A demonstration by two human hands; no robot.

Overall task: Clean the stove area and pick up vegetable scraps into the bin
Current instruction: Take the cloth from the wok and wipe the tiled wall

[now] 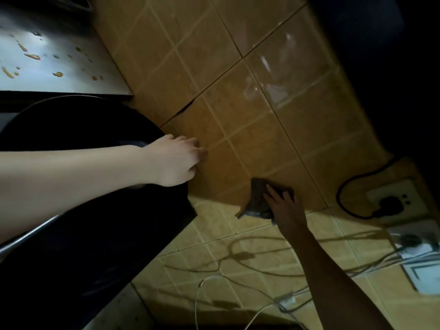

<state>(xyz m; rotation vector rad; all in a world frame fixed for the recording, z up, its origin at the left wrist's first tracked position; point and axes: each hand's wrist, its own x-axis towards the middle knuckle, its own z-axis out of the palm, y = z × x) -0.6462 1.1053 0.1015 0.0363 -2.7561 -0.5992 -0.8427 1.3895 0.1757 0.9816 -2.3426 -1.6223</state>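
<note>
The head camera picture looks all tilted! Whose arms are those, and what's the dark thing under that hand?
No robot here: a person wears a camera on their head, so you see their own two arms. The right hand presses a dark cloth against the yellow wall tiles. The left hand rests at the rim of a big dark pan; whether it holds it is unclear. Cables lie on the counter, and a black plug sits in a socket.

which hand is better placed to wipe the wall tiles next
Right. The right hand lies flat on the cloth against the wall tiles; the left hand sits by the dark pot, without a cloth.
</note>
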